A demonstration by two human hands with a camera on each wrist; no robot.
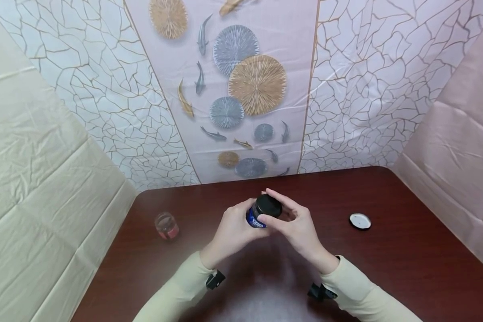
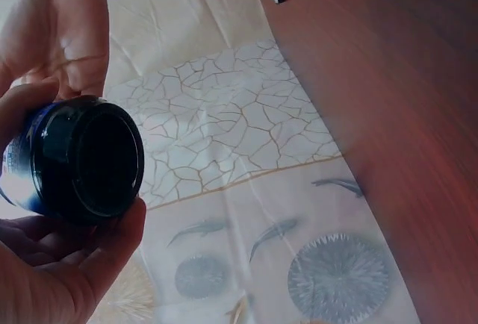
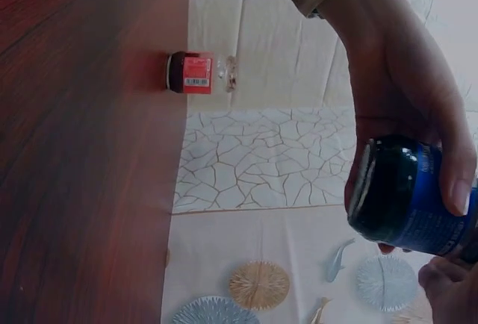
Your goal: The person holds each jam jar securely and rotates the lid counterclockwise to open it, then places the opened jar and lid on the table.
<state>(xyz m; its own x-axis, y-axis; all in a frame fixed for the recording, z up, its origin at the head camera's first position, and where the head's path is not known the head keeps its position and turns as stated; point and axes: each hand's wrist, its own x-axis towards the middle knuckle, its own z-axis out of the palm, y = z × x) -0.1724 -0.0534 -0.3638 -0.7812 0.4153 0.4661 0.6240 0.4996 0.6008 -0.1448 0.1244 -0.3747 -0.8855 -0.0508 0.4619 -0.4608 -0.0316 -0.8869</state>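
While my L hand point(image 1: 234, 227) grips the blue jar point(image 1: 256, 220) round its body, held off the table point(image 1: 406, 250) at 12 o'clock from me, my R hand point(image 1: 299, 226) pinches the black lid point(image 1: 269, 205), thumb at abt 7 o'clock, fingertips nr 12. Looks like a lid-turning step; can't tell which way, or how tight. Best done w/ L firm so the jar doesn't spin, R level, even pressure, no cross-threading. Loose lid point(image 1: 360, 221) at 3 o'clock, clear jar point(image 1: 167, 226) at 9, both well apart.
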